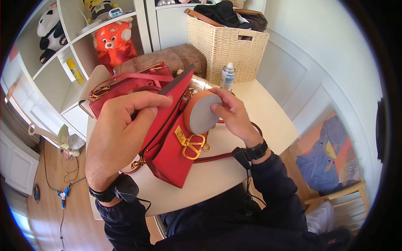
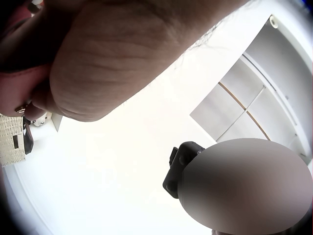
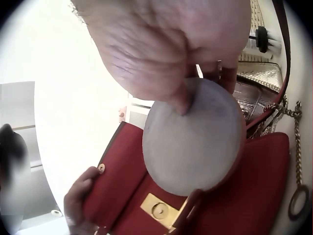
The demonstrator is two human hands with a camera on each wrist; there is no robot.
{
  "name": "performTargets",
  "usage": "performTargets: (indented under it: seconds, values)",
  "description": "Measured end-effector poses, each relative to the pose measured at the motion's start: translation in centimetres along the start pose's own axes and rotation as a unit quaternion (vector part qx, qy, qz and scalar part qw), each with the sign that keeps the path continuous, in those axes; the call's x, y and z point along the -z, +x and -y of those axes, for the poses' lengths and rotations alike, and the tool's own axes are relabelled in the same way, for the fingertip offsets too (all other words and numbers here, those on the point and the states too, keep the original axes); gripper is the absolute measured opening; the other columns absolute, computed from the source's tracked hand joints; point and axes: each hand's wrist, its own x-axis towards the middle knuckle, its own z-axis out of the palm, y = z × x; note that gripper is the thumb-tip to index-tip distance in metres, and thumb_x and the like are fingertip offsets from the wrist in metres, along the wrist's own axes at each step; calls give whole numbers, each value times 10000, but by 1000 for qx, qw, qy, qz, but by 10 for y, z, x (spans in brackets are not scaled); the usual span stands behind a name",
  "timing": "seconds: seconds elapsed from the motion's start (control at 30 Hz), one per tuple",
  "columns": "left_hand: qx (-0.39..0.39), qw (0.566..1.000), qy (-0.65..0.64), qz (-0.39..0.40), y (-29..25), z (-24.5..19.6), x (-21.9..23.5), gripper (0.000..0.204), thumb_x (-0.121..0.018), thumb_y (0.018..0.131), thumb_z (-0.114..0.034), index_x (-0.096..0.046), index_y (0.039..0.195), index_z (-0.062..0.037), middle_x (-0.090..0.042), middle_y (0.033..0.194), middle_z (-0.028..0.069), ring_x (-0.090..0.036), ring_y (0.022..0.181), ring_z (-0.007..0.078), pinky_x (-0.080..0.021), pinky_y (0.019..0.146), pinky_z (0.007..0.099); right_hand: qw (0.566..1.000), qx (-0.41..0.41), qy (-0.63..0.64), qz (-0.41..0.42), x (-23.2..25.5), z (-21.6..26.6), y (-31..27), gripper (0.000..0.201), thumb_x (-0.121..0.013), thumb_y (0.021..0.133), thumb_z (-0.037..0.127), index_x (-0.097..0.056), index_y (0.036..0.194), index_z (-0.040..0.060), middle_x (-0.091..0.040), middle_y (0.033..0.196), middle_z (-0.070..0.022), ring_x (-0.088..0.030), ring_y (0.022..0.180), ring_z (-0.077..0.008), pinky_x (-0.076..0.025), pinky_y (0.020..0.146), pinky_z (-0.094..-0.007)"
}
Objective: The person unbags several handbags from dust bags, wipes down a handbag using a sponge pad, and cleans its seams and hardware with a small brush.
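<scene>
A red handbag (image 1: 169, 165) lies tilted on the table, its flap (image 3: 120, 171) lifted open. The left hand (image 1: 115, 134) pinches the edge of that flap between thumb and index finger, near a small gold snap (image 3: 101, 168). In the right hand (image 1: 235, 119) is a round pad (image 1: 204, 115) with a grey face and an orange rim, gripped with the thumb on its face and fingers behind. The pad stands over the bag's front, just above a gold V-shaped clasp (image 1: 192, 146). A gold chain (image 3: 298, 137) hangs beside the bag in the right wrist view.
Behind are another red bag (image 1: 119, 90), a brown trunk-shaped case (image 1: 167, 58) and a metallic gold bag (image 1: 203, 83). A spray can (image 1: 228, 76) stands before a woven basket (image 1: 209, 48). The white table (image 1: 268, 113) extends right, beside the wall.
</scene>
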Motion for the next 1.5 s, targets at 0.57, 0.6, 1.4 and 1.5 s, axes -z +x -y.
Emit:
performTargets:
  seconds: [0.57,0.6,1.4,1.5]
  values:
    - [-16,1000,-5,-1,0,2,6,256,-613,1039,-14,-804,1204,31,-823,1040,83,-708,955,84,-544,852,256,1000,18,-16,9,-11,5,8,441,-637,1064,17,-572,1498,-21,-715,1346,-100,-684,1189,-153,-539,1042,-312]
    - [-17,1000,-5,-5,1,1,9,256,-613,1039,-14,-804,1204,31,-823,1040,83,-708,955,84,-544,852,256,1000,20,-17,12,-6,-3,9,441,-637,1064,17,-572,1498,-21,-715,1346,-100,-684,1189,-153,-539,1042,-312]
    - [9,1000,13,12,2,-2,32,228,-687,917,38,-801,1115,37,-789,1035,41,-678,988,98,-542,943,272,957,235,-11,-167,-29,70,15,453,-678,1070,18,-543,1489,-89,-686,1379,-152,-670,1250,-176,-523,1113,-338]
    - [16,1000,-19,-8,2,-1,34,215,-697,901,59,-808,1083,36,-794,1018,44,-686,979,104,-545,943,277,952,260,-89,-131,-40,85,-11,386,-714,1050,30,-623,1411,-76,-715,1341,-152,-685,1224,-190,-533,1078,-343]
